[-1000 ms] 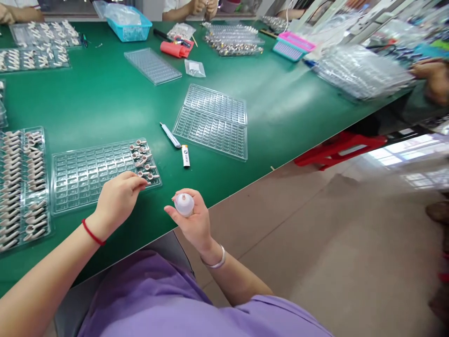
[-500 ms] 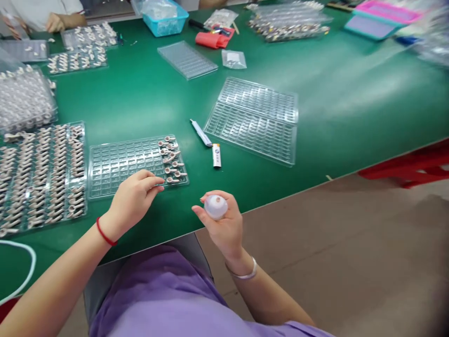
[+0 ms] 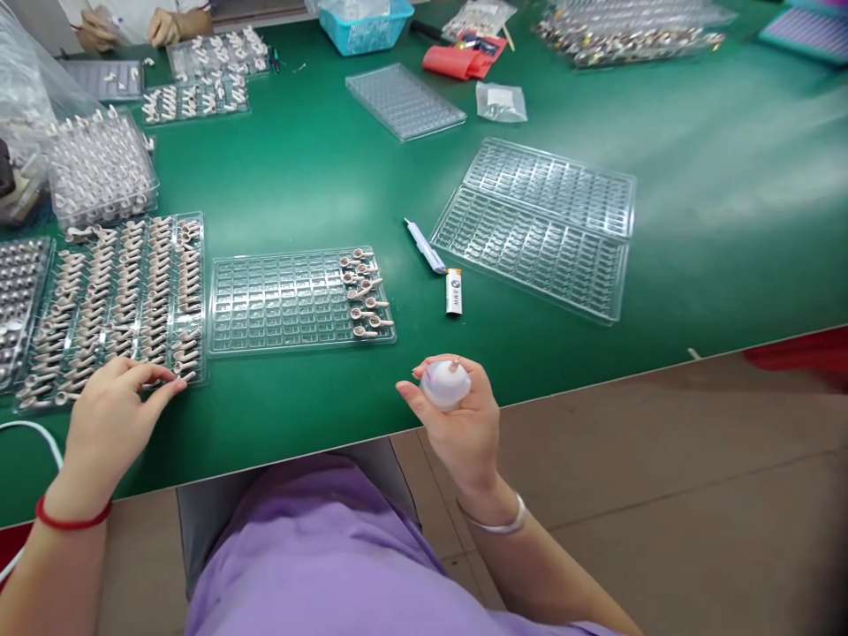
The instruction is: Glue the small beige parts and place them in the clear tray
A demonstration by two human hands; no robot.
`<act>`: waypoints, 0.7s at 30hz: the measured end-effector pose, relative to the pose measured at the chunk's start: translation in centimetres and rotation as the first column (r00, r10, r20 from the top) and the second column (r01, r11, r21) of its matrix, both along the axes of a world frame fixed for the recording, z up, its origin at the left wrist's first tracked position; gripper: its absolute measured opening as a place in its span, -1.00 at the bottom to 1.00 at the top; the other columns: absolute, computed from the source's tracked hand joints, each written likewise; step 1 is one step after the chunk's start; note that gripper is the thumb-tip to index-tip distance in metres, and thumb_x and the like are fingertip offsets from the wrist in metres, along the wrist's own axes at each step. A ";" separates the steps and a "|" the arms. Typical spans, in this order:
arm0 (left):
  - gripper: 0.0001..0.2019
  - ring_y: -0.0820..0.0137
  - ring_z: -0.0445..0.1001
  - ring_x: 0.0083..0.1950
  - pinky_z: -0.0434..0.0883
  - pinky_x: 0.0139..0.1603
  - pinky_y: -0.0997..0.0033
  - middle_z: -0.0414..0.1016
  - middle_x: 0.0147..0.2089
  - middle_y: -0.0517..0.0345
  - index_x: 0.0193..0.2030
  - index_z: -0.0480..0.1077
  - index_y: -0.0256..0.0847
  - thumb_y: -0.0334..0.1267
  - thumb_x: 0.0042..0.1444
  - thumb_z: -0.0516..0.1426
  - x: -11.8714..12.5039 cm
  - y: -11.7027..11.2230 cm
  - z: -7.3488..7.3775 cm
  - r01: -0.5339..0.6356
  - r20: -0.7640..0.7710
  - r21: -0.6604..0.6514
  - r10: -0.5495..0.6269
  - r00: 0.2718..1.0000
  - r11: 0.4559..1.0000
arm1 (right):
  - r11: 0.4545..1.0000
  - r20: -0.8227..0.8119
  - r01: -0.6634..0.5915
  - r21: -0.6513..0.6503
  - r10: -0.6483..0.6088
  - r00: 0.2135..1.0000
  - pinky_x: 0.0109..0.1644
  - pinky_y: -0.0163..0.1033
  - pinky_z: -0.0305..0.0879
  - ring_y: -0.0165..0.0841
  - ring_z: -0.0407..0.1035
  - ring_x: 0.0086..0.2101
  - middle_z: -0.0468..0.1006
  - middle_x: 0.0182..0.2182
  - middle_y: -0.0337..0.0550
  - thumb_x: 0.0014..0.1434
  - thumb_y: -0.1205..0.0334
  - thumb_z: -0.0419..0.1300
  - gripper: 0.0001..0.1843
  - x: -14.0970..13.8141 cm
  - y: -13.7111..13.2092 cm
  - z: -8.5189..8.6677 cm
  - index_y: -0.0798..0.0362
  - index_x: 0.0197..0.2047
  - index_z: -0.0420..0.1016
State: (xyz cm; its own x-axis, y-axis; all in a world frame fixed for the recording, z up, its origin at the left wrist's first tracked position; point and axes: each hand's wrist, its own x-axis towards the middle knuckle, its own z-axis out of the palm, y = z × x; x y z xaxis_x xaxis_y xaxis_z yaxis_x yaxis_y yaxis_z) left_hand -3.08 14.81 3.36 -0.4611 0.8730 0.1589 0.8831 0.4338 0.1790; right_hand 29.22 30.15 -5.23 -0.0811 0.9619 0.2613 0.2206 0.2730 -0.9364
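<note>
My left hand [image 3: 123,411] reaches over the filled tray [image 3: 202,309], thumb and forefinger closed on a small beige spoon-shaped piece [image 3: 188,376] at its lower right corner. Rows of similar pieces fill this tray. In my right hand [image 3: 457,424] is a rounded, translucent white squeeze bottle [image 3: 445,386] with a small tip pointing up; the fingers wrap round it, above the table's front edge. Between the hands, further back, lies a clear plastic tray [image 3: 278,305] with several beige pieces [image 3: 363,291] along its right end and bare pockets elsewhere.
A pen-like tube [image 3: 425,246] and a white lighter [image 3: 454,291] lie right of the middle tray. Clear trays [image 3: 543,230] rest beyond them. Stacked trays [image 3: 102,168], a blue basket [image 3: 367,31] and a red pouch [image 3: 457,62] stand further off. Another person's hands [image 3: 165,26] show at the far left.
My left hand has moved left, from the middle tray's piece-filled end to the filled tray's corner. My right hand still holds the bottle. The view has shifted to the left.
</note>
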 end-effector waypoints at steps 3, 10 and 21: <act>-0.81 0.47 0.37 -0.36 0.29 -0.31 0.44 0.38 -0.34 0.28 -0.35 0.55 -0.10 -0.09 0.18 0.18 -0.1 0.1 0.0 -0.007 0.030 0.008 0.007 1.000 1.000 | 1.000 0.001 -0.014 -0.009 0.014 1.000 -0.30 -0.23 0.45 -0.36 0.46 -0.38 0.53 -0.33 -0.22 -0.02 0.01 0.44 -0.56 0.0 0.0 0.1 0.00 -0.17 0.40; -0.75 0.35 0.56 -0.19 0.40 -0.42 0.54 0.60 -0.20 0.20 -0.38 0.49 -0.12 0.01 0.10 0.23 3.8 -1.2 0.5 -0.019 0.388 0.120 -0.029 0.921 0.993 | 0.929 -0.065 -0.351 -0.118 0.345 0.936 -0.37 -0.33 0.44 -0.43 0.42 -0.39 0.48 -0.25 -0.22 0.10 0.14 0.36 -0.51 -0.8 -1.9 0.7 -0.05 0.03 0.27; -0.79 0.29 0.60 -0.34 0.53 -0.38 0.43 0.66 -0.28 0.03 -0.25 0.62 -0.14 -0.08 0.14 0.23 8.3 -0.8 -2.2 0.195 0.954 -0.023 -0.037 0.297 0.980 | 0.631 -0.196 -0.757 -0.168 0.732 0.653 -0.20 -0.29 0.47 -0.39 0.51 -0.26 0.52 -0.17 -0.16 0.08 0.21 0.36 -0.53 -5.4 -5.1 2.2 -0.03 0.01 0.28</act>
State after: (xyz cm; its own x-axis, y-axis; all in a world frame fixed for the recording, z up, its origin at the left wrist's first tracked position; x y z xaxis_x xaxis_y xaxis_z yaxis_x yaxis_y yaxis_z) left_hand 5.23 14.03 1.14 -0.1148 0.9036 -0.4126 0.1794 0.4274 0.8861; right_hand 23.79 25.08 -3.04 -0.7814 0.6149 0.1067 -0.0632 0.0922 -0.9937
